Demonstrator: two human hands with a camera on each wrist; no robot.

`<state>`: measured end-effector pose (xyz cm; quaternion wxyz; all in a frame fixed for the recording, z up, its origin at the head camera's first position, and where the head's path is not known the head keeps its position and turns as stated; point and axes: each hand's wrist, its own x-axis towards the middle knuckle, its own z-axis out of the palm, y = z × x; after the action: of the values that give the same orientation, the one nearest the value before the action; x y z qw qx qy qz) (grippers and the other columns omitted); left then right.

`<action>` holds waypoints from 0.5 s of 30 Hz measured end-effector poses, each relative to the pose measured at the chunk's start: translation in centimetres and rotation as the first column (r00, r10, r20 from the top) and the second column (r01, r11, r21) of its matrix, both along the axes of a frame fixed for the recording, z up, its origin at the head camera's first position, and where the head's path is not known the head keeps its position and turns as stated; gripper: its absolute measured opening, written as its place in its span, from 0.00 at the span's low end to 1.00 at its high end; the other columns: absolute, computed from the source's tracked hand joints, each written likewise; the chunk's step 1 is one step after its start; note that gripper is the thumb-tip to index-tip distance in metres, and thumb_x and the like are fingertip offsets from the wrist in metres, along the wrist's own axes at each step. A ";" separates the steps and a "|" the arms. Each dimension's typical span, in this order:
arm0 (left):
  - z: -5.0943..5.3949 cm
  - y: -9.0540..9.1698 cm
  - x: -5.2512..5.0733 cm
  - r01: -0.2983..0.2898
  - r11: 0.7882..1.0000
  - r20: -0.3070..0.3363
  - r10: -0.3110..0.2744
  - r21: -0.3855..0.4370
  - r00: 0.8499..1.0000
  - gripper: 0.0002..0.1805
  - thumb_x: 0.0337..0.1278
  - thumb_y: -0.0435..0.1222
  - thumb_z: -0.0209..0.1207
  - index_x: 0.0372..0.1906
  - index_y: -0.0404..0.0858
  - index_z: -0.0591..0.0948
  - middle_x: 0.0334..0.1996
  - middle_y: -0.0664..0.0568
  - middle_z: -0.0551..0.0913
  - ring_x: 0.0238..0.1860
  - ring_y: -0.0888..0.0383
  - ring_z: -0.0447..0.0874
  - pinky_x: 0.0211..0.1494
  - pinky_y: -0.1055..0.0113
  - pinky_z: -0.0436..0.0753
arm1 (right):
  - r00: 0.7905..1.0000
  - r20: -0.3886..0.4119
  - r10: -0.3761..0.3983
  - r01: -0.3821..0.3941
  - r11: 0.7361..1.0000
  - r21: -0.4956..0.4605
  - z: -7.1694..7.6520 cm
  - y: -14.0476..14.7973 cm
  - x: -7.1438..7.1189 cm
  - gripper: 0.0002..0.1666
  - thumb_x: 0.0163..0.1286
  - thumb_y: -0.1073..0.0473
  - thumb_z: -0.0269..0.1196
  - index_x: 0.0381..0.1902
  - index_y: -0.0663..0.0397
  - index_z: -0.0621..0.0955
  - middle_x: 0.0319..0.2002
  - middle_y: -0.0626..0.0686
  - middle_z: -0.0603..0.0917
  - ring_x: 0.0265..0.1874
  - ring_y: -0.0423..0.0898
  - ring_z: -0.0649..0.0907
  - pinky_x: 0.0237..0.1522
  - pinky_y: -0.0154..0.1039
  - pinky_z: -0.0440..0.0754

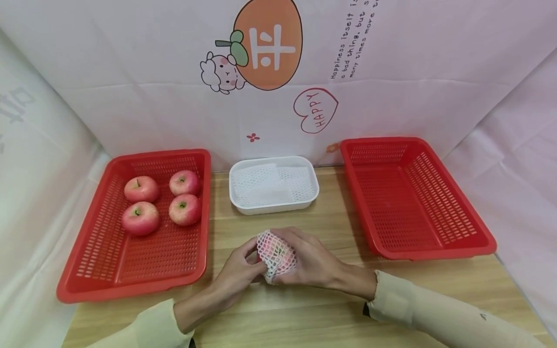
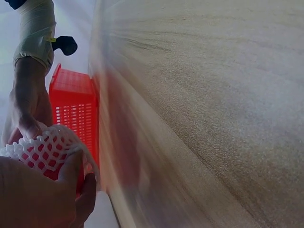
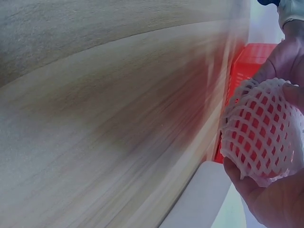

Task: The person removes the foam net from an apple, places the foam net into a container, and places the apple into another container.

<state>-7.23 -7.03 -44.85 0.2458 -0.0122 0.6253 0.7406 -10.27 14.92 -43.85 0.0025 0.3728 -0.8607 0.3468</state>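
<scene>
An apple [image 1: 283, 253] sits inside a white foam net sleeve [image 1: 271, 251] between my two hands, just above the wooden table. My right hand [image 1: 311, 258] grips it from the right, fingers over the far side and thumb on the near side. From the left, my left hand [image 1: 239, 268] pinches the sleeve's edge with thumb and fingers. The mesh [image 3: 259, 133] covers most of the apple in the right wrist view. In the left wrist view the netting [image 2: 47, 149] stretches between both hands, with red skin showing through.
To the left, a red basket [image 1: 135, 290] holds several bare apples [image 1: 141, 218]. Behind the hands stands a white tray [image 1: 274, 210] with flat foam nets [image 1: 271, 186] in it. Another red basket [image 1: 435, 253] is at the right. A printed cloth [image 1: 174, 96] hangs behind the table.
</scene>
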 end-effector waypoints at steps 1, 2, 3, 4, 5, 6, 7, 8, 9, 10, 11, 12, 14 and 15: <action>0.0 0.0 0.0 -0.002 1.000 0.003 0.002 -0.003 1.000 0.45 0.55 0.21 0.58 0.82 0.36 0.63 0.73 0.33 0.71 0.57 0.49 0.85 0.53 0.61 0.89 | 1.000 -0.002 0.003 -0.003 1.000 -0.002 0.0 0.0 0.0 0.58 0.47 0.46 0.87 0.72 0.60 0.74 0.61 0.57 0.83 0.56 0.49 0.86 0.56 0.41 0.88; 0.0 -0.1 0.0 -0.003 1.000 0.004 0.003 -0.006 1.000 0.45 0.54 0.21 0.58 0.81 0.35 0.63 0.72 0.33 0.72 0.56 0.50 0.85 0.52 0.62 0.89 | 1.000 -0.006 0.006 -0.006 1.000 -0.003 0.0 0.0 0.0 0.58 0.47 0.46 0.87 0.72 0.60 0.74 0.61 0.56 0.84 0.56 0.49 0.86 0.55 0.41 0.88; 0.0 -0.1 0.0 -0.004 1.000 0.007 0.004 -0.007 1.000 0.45 0.54 0.21 0.58 0.81 0.35 0.64 0.72 0.33 0.72 0.55 0.50 0.85 0.51 0.62 0.89 | 1.000 -0.011 0.010 -0.010 1.000 -0.005 0.0 0.0 0.0 0.58 0.47 0.46 0.87 0.71 0.59 0.75 0.61 0.56 0.84 0.55 0.48 0.86 0.55 0.41 0.88; 0.0 -0.2 0.0 -0.005 1.000 0.007 0.005 -0.009 1.000 0.44 0.54 0.21 0.58 0.81 0.35 0.64 0.72 0.33 0.72 0.55 0.51 0.85 0.50 0.62 0.89 | 1.000 -0.016 0.015 -0.015 1.000 -0.006 0.0 0.0 0.0 0.57 0.47 0.45 0.87 0.71 0.59 0.75 0.60 0.56 0.84 0.55 0.47 0.86 0.54 0.40 0.88; 0.0 -0.2 0.0 -0.007 1.000 0.009 0.007 -0.012 1.000 0.44 0.54 0.21 0.58 0.81 0.35 0.65 0.72 0.34 0.73 0.54 0.51 0.85 0.50 0.63 0.88 | 1.000 -0.019 0.020 -0.020 1.000 -0.007 0.0 0.0 0.0 0.57 0.46 0.45 0.87 0.71 0.58 0.75 0.60 0.55 0.84 0.55 0.47 0.86 0.54 0.40 0.88; 0.0 -0.3 0.1 -0.008 1.000 0.009 0.008 -0.016 1.000 0.44 0.54 0.22 0.58 0.80 0.34 0.65 0.72 0.34 0.73 0.54 0.51 0.84 0.50 0.63 0.88 | 0.999 -0.023 0.025 -0.025 1.000 -0.009 0.0 0.0 0.0 0.57 0.46 0.45 0.88 0.71 0.58 0.76 0.60 0.55 0.84 0.55 0.47 0.86 0.54 0.40 0.88; 0.0 -0.3 0.1 -0.010 1.000 0.009 0.010 -0.020 1.000 0.43 0.54 0.22 0.59 0.80 0.34 0.66 0.71 0.34 0.73 0.54 0.52 0.84 0.49 0.63 0.88 | 0.999 -0.026 0.031 -0.031 0.999 -0.011 0.0 0.0 0.0 0.57 0.46 0.45 0.88 0.70 0.58 0.76 0.60 0.55 0.85 0.55 0.47 0.86 0.54 0.40 0.88; 0.0 -0.4 0.1 -0.011 1.000 0.009 0.011 -0.022 1.000 0.43 0.54 0.22 0.59 0.80 0.34 0.66 0.71 0.34 0.73 0.54 0.52 0.84 0.49 0.63 0.88 | 0.999 -0.029 0.036 -0.037 0.999 -0.011 0.0 0.1 0.0 0.57 0.46 0.45 0.88 0.70 0.58 0.76 0.59 0.55 0.85 0.55 0.46 0.86 0.54 0.40 0.88; 0.1 -0.4 0.1 -0.010 1.000 0.011 0.011 -0.024 1.000 0.43 0.55 0.22 0.60 0.80 0.35 0.67 0.71 0.35 0.73 0.54 0.52 0.84 0.49 0.63 0.88 | 0.999 -0.032 0.043 -0.043 0.999 -0.013 0.0 0.1 -0.1 0.57 0.46 0.45 0.88 0.70 0.58 0.76 0.59 0.55 0.85 0.55 0.46 0.86 0.54 0.40 0.88; 0.1 -0.5 0.1 -0.012 1.000 0.010 0.012 -0.026 1.000 0.43 0.55 0.22 0.60 0.79 0.34 0.67 0.71 0.35 0.74 0.53 0.52 0.84 0.48 0.63 0.88 | 0.998 -0.036 0.048 -0.048 0.999 -0.014 0.0 0.2 -0.1 0.57 0.46 0.45 0.88 0.71 0.58 0.76 0.59 0.55 0.85 0.54 0.46 0.86 0.54 0.40 0.89; 0.1 -0.5 0.1 -0.012 0.999 0.009 0.013 -0.030 1.000 0.42 0.55 0.22 0.60 0.79 0.34 0.67 0.71 0.35 0.74 0.53 0.52 0.84 0.47 0.63 0.88 | 0.998 -0.037 0.053 -0.054 0.998 -0.016 0.1 0.2 -0.1 0.57 0.45 0.46 0.88 0.71 0.59 0.76 0.59 0.55 0.85 0.54 0.46 0.86 0.54 0.40 0.89; 0.1 -0.6 0.1 -0.012 0.999 0.008 0.013 -0.033 1.000 0.42 0.55 0.23 0.60 0.79 0.34 0.67 0.70 0.35 0.74 0.52 0.53 0.84 0.46 0.64 0.88 | 0.998 -0.039 0.058 -0.058 0.998 -0.017 0.1 0.3 -0.1 0.58 0.45 0.46 0.88 0.71 0.59 0.76 0.58 0.55 0.85 0.54 0.46 0.86 0.54 0.40 0.89; 0.2 -0.6 0.2 -0.013 0.999 0.008 0.013 -0.032 1.000 0.42 0.55 0.22 0.60 0.79 0.34 0.68 0.71 0.35 0.74 0.51 0.53 0.84 0.44 0.65 0.87 | 0.997 -0.048 0.066 -0.067 0.998 -0.020 0.2 0.4 0.0 0.58 0.46 0.46 0.88 0.71 0.59 0.76 0.58 0.55 0.85 0.54 0.46 0.86 0.55 0.40 0.89; 0.2 -0.7 0.2 -0.013 0.999 0.010 0.013 -0.031 1.000 0.42 0.55 0.22 0.60 0.79 0.34 0.68 0.71 0.35 0.73 0.50 0.54 0.84 0.43 0.66 0.87 | 0.996 -0.051 0.068 -0.070 0.997 -0.022 0.3 0.5 0.0 0.57 0.46 0.46 0.88 0.71 0.59 0.76 0.58 0.55 0.85 0.54 0.46 0.87 0.54 0.40 0.89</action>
<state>-7.07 -7.71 -44.66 0.2440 -0.0238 0.6353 0.7323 -10.31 15.40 -43.57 0.0163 0.4107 -0.8428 0.3475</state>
